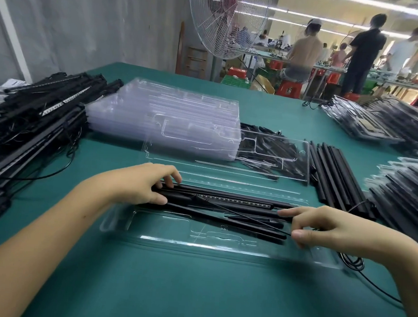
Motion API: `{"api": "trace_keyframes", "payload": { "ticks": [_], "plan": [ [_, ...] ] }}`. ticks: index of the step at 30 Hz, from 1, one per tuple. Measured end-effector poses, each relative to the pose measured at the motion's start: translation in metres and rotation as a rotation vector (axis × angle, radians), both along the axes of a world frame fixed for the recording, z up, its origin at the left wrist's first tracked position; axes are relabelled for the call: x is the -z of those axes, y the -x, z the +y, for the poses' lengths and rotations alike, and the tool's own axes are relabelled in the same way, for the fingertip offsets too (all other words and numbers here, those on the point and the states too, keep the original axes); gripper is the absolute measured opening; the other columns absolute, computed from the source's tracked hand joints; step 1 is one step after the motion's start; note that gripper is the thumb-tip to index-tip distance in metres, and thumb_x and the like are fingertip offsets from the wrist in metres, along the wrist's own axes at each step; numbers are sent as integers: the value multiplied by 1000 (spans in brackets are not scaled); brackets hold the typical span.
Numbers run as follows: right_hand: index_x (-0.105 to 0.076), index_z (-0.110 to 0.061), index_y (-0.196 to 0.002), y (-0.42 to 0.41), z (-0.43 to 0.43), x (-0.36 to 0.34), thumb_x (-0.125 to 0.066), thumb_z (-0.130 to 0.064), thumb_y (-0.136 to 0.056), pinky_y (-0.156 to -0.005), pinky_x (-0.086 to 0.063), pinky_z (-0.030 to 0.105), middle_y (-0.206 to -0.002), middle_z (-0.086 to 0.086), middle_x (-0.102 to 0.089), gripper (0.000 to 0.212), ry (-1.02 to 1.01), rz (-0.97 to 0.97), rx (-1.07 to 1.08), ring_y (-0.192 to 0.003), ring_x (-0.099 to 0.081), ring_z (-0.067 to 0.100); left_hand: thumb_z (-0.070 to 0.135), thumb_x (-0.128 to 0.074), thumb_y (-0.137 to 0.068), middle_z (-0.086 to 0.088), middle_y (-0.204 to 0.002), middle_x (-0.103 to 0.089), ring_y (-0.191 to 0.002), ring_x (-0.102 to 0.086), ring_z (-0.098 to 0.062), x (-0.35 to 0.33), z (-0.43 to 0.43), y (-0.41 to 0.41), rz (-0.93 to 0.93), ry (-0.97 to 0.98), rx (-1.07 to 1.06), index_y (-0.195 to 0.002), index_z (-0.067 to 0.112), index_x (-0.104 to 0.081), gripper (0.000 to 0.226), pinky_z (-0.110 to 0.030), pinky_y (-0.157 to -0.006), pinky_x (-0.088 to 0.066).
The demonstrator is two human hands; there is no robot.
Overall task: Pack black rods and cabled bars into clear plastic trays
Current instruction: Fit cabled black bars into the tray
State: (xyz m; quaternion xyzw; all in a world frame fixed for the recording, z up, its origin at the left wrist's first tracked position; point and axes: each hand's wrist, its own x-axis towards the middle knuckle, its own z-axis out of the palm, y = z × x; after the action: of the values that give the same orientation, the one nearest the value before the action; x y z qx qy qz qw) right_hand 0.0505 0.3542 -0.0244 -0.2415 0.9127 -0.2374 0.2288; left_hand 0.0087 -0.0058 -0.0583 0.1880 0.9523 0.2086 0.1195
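Observation:
A clear plastic tray [173,239] lies on the green table in front of me. Black rods and a cabled bar [225,201] with a strip of small dots lie along its far side. My left hand [142,186] grips the left end of the bars, fingers curled over them and thumb beneath. My right hand [321,226] is at their right end, index finger stretched along a bar while thumb and fingers pinch a thin black cable [248,216] that runs across the rods. Another clear tray [227,164] lies just beyond.
A stack of clear trays [161,113] stands at the back centre. Cabled bars are piled at the left [34,113]. Loose black rods [334,171] lie at the right, with filled trays [376,119] stacked beyond. A fan and several people are in the background.

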Motion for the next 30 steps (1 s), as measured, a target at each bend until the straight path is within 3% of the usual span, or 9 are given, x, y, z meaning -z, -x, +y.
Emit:
{"api": "trace_keyframes", "payload": {
  "ticks": [5, 11, 14, 16, 18, 22, 27, 30],
  "plan": [
    [-66, -31, -68, 3, 0, -6, -56, -48, -81, -104, -34, 34, -123, -20, -59, 24, 103, -165, 2, -133, -23, -15, 19, -63, -89, 18, -108, -49, -98, -44, 6, -3, -1, -2, -12, 2, 58, -104, 64, -39, 53, -23, -87, -36],
    [-67, -27, -65, 4, 0, -8, -58, -46, -77, -81, -39, 6, -129, -17, -56, 24, 184, -191, 95, -126, -35, -17, 20, -56, -94, 16, -106, -43, -101, -38, -1, -3, 1, -2, -23, 46, 101, -107, 65, -40, 50, -28, -95, -33],
    [-63, -23, -64, 6, 3, -6, -53, -51, -75, -87, -49, 23, -101, -19, -67, 32, 209, -98, 240, -104, -58, -5, 19, -57, -93, 17, -110, -45, -101, -38, -1, 0, 0, -1, -20, 30, 96, -100, 61, -39, 46, -28, -93, -33],
    [-59, -19, -67, 8, 3, -2, -49, -48, -81, -82, -56, 35, -81, -7, -66, 34, 194, 11, 313, -88, -64, 6, 20, -60, -91, 20, -110, -47, -100, -42, 0, 1, -3, 0, -29, -12, 73, -100, 55, -38, 42, -24, -89, -34],
    [-58, -16, -72, 10, -1, 3, -48, -38, -90, -78, -57, 37, -84, -3, -70, 30, 171, 131, 370, -88, -67, 11, 21, -64, -89, 20, -112, -50, -98, -45, 5, 2, -6, 1, -42, -63, 47, -107, 49, -38, 42, -18, -82, -37],
    [-58, -7, -79, 13, -9, 11, -50, -26, -93, -72, -58, 39, -86, -5, -71, 25, 185, 303, 442, -71, -69, 3, 25, -73, -81, 20, -107, -56, -93, -49, 2, 1, -11, 3, -35, -124, -20, -114, 42, -42, 48, -16, -76, -40],
    [-55, -3, -80, 13, -13, 17, -47, -19, -94, -66, -55, 37, -84, 0, -70, 22, 356, 414, 452, -65, -70, 10, 38, -81, -70, 12, -94, -56, -76, -46, 3, 6, -23, 7, 29, -81, -119, -92, 31, -56, 35, -12, -64, -35],
    [-56, -4, -79, 11, -14, 12, -46, -27, -88, -63, -56, 29, -82, 2, -71, 27, 485, 410, 391, -68, -70, 13, 38, -83, -67, 12, -90, -57, -69, -45, 4, 10, -25, 11, 29, -113, -128, -85, 31, -57, 33, -10, -59, -33]
  ]
}}
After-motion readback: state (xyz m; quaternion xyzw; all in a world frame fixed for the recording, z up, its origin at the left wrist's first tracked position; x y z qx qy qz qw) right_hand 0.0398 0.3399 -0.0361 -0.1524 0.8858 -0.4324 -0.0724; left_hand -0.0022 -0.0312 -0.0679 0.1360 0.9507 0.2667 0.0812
